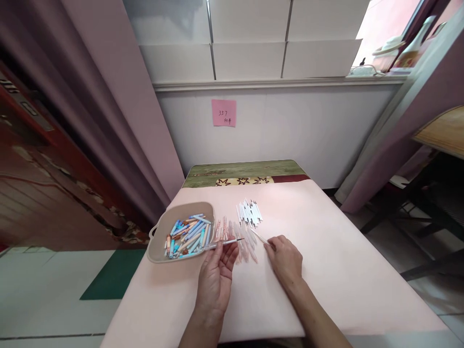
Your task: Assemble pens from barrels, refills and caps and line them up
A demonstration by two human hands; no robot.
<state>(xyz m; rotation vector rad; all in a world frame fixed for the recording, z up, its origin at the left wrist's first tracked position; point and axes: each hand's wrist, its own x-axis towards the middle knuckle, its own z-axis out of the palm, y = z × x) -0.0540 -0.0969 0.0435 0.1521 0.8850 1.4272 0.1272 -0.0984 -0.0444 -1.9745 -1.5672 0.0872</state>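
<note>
My left hand (218, 273), palm up, pinches a thin pen with a clear barrel and dark tip (226, 242) just right of the basket's front corner. My right hand (284, 256) is closed on a slim white stick (259, 236) that slants toward the middle of the table. Behind the hands lies a pile of white refills with dark tips (249, 212). Several clear, pinkish pen barrels (248, 246) are spread between the hands, partly hidden by my left hand. A beige basket (152, 249) at the left holds many blue, orange and brown pens (194, 236).
A pink cloth (326, 270) covers the table, whose green wooden end (203, 173) shows at the back. A pink note (224, 113) is stuck to the white wall behind. Purple curtains (105, 96) hang at the left. A dark chair (424, 208) stands at the right.
</note>
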